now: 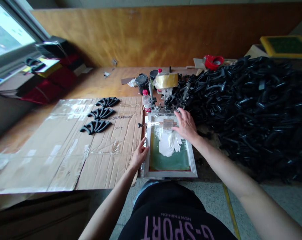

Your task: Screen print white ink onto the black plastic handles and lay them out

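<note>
A silk-screen printing frame (pixel 172 174) with a silver rim and a green mesh lies flat in front of me. White ink (pixel 167 143) is smeared in a ragged patch over the mesh. Near its far end sits a squeegee (pixel 168 124), a small greyish block. My right hand (pixel 186 125) is over the frame's far right part, fingers spread, the thumb close to the squeegee; whether they touch I cannot tell. At the left rim is my left hand (pixel 140 153), index finger and thumb apart; its lower fingers are partly hidden.
Curved black plastic parts (pixel 96 126) lie in three rows on a flattened cardboard sheet (pixel 53 150). A big heap of similar black parts (pixel 253 110) fills the right side. Behind the frame stand a red-capped bottle (pixel 146 101), a dark tub (pixel 142 83) and a yellow tape roll (pixel 166 81).
</note>
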The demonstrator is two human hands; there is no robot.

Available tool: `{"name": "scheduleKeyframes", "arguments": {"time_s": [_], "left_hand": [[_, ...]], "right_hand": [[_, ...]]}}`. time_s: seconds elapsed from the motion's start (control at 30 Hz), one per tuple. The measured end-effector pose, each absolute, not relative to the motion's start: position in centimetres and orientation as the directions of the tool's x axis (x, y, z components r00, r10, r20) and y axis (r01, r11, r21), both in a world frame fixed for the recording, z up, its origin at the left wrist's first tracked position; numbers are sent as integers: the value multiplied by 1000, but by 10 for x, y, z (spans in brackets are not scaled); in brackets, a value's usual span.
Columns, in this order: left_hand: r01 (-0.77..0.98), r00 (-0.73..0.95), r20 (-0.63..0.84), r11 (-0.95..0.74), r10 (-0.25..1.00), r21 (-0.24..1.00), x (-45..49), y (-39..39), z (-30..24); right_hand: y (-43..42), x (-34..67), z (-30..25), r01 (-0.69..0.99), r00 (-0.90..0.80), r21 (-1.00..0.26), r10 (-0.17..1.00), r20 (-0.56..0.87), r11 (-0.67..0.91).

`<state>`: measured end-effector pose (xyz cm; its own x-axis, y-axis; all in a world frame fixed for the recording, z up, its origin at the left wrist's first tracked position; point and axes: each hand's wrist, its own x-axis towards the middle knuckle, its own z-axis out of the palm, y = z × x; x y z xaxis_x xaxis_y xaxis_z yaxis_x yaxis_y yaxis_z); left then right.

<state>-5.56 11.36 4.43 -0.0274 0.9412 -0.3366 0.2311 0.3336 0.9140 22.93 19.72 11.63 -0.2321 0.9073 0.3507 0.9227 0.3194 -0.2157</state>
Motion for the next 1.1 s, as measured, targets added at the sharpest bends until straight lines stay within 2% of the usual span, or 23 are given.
{"name": "scheduleKeyframes", "arguments": {"time_s": [0.1, 0.17, 0.23, 0.3, 0.37, 0.43, 0.53, 0.6, 0.7, 0.77, 0.83, 0.97, 1.1], "left_hand": [[267, -17, -329, 321, 944, 909, -55, 118, 35], [270, -18, -331, 323, 943, 907, -55, 119, 34], [266, -30, -340, 336, 940, 904, -56, 118, 33], [264, -42, -348, 347, 936, 900, -57, 117, 32], [266, -47, -348, 348, 936, 899, -57, 116, 32], [262, -50, -344, 345, 938, 901, -56, 116, 31], [225, -53, -342, 345, 938, 911, -54, 116, 32], [196, -53, -343, 347, 938, 917, -54, 116, 32], [194, -32, -340, 340, 940, 920, -55, 116, 28], [214, -7, -338, 332, 941, 919, -56, 116, 25], [220, 15, -340, 329, 940, 919, -56, 117, 25], [172, 39, -340, 329, 940, 929, -59, 116, 48], [86, 15, -315, 313, 949, 946, -59, 122, 97]], "right_hand": [[196, 193, 108, 891, -398, -183, 909, 122, 415], [181, 186, 96, 876, -459, -158, 888, 24, 457], [158, 190, 87, 825, -552, -128, 833, 28, 551], [136, 201, 85, 721, -679, -122, 731, 70, 682], [123, 212, 90, 610, -776, -144, 624, 92, 779], [124, 218, 97, 549, -818, -188, 570, 78, 814], [133, 213, 98, 612, -759, -226, 643, 100, 758], [131, 207, 90, 665, -700, -194, 692, 176, 721], [113, 205, 73, 618, -732, -136, 630, 258, 774], [103, 208, 71, 571, -768, -152, 590, 248, 807], [106, 208, 79, 588, -755, -199, 620, 211, 784], [154, 196, 118, 770, -555, -252, 810, 187, 586], [209, 223, 151, 888, -244, -320, 929, 278, 329]]}}
